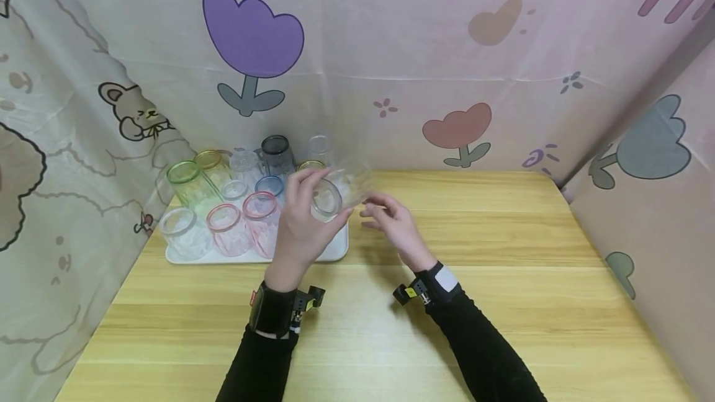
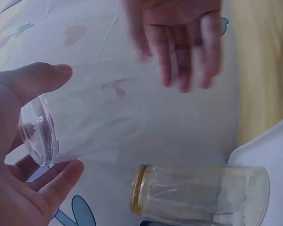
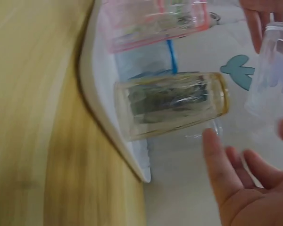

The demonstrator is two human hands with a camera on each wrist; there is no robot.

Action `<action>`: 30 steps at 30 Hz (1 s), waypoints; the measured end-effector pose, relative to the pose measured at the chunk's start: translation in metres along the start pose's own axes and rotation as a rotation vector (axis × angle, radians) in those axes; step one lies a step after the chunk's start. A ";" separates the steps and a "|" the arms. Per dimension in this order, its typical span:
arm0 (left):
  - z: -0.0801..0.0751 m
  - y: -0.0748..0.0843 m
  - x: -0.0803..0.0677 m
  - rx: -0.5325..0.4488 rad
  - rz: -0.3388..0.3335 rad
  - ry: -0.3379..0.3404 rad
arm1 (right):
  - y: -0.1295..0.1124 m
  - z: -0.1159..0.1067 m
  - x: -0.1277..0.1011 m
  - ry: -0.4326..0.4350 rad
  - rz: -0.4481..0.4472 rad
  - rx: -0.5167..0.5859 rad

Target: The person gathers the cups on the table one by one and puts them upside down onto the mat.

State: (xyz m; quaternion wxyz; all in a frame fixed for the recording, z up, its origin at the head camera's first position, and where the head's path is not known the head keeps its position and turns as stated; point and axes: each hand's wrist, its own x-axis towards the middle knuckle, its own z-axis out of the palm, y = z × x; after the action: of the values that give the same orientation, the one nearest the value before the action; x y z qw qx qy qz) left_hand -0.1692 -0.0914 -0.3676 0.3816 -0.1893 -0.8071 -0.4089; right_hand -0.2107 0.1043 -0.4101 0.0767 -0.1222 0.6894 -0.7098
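Note:
My left hand [image 1: 301,225] grips a clear glass cup [image 1: 353,183] by its ringed end, thumb on one side and fingers on the other. Tilted in the air, the cup points its far end up and to the right. Just right of it hovers my right hand [image 1: 395,228], fingers loosely bent and holding nothing; in the left wrist view, a gap shows between those fingers [image 2: 181,61] and the cup. Below the held cup, an amber-ringed cup [image 2: 198,193] stands on the white tray [image 1: 337,247], partly hidden by the left hand in the head view.
Several other cups share the tray: green-ringed [image 1: 192,185], pink-ringed [image 1: 229,231], blue-ringed [image 1: 270,186], dark grey [image 1: 277,152] and clear [image 1: 187,234]. The tray sits at the back left of the wooden table [image 1: 458,315]. A printed curtain [image 1: 357,36] hangs behind.

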 end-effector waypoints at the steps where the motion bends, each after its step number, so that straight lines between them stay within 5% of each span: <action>1: -0.002 0.000 0.000 0.004 -0.006 0.000 | 0.002 0.000 0.000 -0.020 0.008 -0.090; 6: -0.007 -0.003 0.002 0.023 -0.008 -0.003 | 0.010 0.004 -0.001 -0.164 -0.024 -0.508; 9: -0.009 -0.004 0.003 0.040 -0.011 -0.011 | 0.015 0.008 -0.002 -0.244 -0.048 -0.618; 17: -0.016 -0.005 0.002 0.073 -0.161 -0.134 | 0.024 0.019 -0.005 -0.351 -0.074 -0.739; 30: -0.022 -0.007 0.000 0.213 -0.378 -0.401 | 0.028 0.025 -0.009 -0.322 -0.090 -0.876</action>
State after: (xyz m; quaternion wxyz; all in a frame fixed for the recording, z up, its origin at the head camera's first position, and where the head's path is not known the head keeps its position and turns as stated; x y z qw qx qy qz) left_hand -0.1634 -0.1128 -0.3626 0.1494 -0.0717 -0.9257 -0.3400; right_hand -0.1972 0.0819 -0.4379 0.0933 -0.2812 0.8975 -0.3267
